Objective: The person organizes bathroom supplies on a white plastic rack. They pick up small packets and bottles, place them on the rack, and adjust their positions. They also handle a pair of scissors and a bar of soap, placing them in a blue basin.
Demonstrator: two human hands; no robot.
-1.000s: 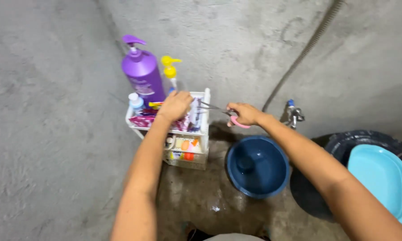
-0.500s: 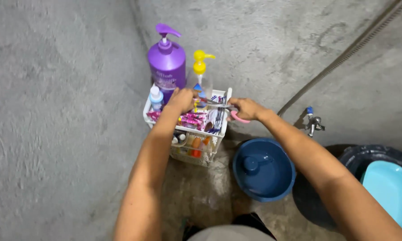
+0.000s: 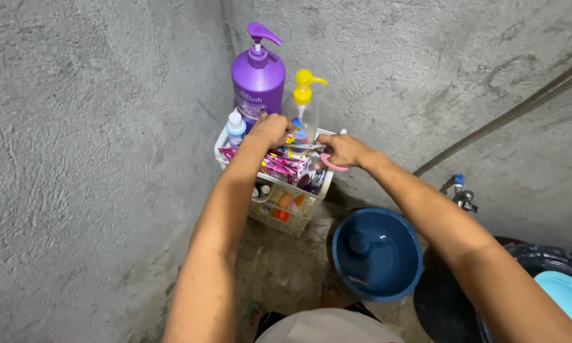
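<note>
Purple pump bottle [image 3: 258,82] and yellow-topped pump bottle [image 3: 303,101] against the concrete wall; dark blue basin [image 3: 377,254] below.

Setting: a plain home washing area or bathroom. Bare rough grey cement walls [image 3: 95,159] meet in a corner at the far side; the floor [image 3: 286,267] is the same cement, and damp patches are seen on it. A white plastic caddy [image 3: 321,190] of toiletries is set in that corner, with a large purple pump bottle [image 3: 258,79] and a yellow-topped pump bottle [image 3: 303,95] at its far edge. A water tap [image 3: 462,195] is mounted low on the right wall below a hose [image 3: 508,117]. A dark blue basin [image 3: 378,254] with a dipper is placed on the floor nearby.
</note>
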